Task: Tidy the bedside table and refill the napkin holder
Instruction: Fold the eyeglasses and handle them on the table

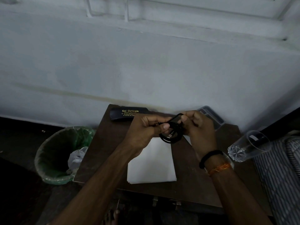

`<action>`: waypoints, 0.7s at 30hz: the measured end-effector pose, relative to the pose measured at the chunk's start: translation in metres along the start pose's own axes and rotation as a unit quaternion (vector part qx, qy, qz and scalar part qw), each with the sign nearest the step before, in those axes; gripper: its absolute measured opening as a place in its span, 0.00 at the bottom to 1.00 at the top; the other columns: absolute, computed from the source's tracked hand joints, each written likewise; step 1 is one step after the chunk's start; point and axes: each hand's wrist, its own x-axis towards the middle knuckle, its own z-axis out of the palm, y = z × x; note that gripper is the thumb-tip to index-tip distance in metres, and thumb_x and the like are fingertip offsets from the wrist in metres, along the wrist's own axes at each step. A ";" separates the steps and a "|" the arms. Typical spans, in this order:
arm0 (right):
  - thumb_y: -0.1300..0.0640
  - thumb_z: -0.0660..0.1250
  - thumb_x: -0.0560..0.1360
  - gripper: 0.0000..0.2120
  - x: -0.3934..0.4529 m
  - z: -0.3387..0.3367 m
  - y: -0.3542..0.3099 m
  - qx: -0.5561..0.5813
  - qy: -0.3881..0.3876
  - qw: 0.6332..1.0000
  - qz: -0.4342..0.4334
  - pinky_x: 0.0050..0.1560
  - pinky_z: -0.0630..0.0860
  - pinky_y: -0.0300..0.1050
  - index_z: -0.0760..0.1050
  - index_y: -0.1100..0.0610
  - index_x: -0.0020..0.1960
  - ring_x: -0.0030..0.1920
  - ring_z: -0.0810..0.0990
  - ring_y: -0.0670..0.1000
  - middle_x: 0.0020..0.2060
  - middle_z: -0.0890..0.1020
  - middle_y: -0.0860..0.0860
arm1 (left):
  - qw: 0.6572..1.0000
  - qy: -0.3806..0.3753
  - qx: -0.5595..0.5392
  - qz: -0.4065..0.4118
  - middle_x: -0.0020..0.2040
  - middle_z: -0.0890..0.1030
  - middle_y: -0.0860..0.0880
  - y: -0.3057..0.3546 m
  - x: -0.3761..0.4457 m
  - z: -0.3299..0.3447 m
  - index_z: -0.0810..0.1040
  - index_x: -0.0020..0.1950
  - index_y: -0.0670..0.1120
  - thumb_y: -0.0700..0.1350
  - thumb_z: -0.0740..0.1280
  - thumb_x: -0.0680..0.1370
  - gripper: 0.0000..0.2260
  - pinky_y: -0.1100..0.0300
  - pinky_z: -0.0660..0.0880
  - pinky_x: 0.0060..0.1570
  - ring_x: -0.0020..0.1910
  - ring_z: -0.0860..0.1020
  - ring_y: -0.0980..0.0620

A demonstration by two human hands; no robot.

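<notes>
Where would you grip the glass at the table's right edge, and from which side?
Probably around the mid-body of the glass, coming from the right hand side, fingers wrapping its smooth wall below the rim. It stands upright on the table with its thick faceted base down, and nothing crowds it; both hands now hold the black cable, so one must free up first.

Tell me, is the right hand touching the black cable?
Touching. The head view shows the right hand pinching the black cable between its fingertips.

Desk (100, 143): dark brown. Cable (172, 135): black. Napkins (152, 163): white. Spectacle case (123, 113): black, gold lettering. Bin liner (84, 133): green. Cloth (282, 172): grey-white striped.
</notes>
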 end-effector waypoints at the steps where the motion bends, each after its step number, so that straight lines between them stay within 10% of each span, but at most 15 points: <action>1: 0.63 0.66 0.78 0.05 -0.001 0.001 0.000 0.030 -0.014 0.999 0.041 0.45 0.82 0.57 0.78 0.55 0.48 0.45 0.84 0.59 0.41 0.84 0.56 | 1.000 0.002 0.000 0.000 0.44 0.86 0.43 -0.001 0.000 0.000 0.81 0.58 0.36 0.31 0.69 0.74 0.13 0.61 0.80 0.42 0.40 0.84 0.51; 11: 0.64 0.61 0.78 0.10 -0.007 0.000 -0.012 0.087 -0.118 0.975 0.168 0.54 0.80 0.54 0.80 0.61 0.54 0.48 0.84 0.56 0.46 0.85 0.56 | 0.993 0.100 0.041 0.043 0.45 0.87 0.45 -0.001 0.002 -0.003 0.83 0.55 0.38 0.32 0.71 0.74 0.11 0.56 0.82 0.48 0.44 0.86 0.48; 17: 0.59 0.75 0.68 0.27 -0.024 0.013 -0.017 -0.092 -0.199 0.976 0.009 0.51 0.80 0.40 0.72 0.43 0.63 0.49 0.83 0.42 0.51 0.82 0.40 | 0.986 0.167 0.026 0.017 0.47 0.86 0.42 -0.006 0.005 -0.003 0.85 0.54 0.41 0.37 0.73 0.74 0.09 0.41 0.80 0.53 0.48 0.85 0.43; 21: 0.49 0.77 0.67 0.33 -0.033 0.023 -0.008 -0.298 -0.091 0.938 -0.152 0.52 0.70 0.30 0.68 0.47 0.68 0.53 0.79 0.42 0.59 0.76 0.41 | 0.982 0.185 0.029 0.013 0.46 0.87 0.43 -0.005 0.004 -0.002 0.85 0.54 0.41 0.37 0.73 0.74 0.09 0.41 0.81 0.51 0.47 0.85 0.45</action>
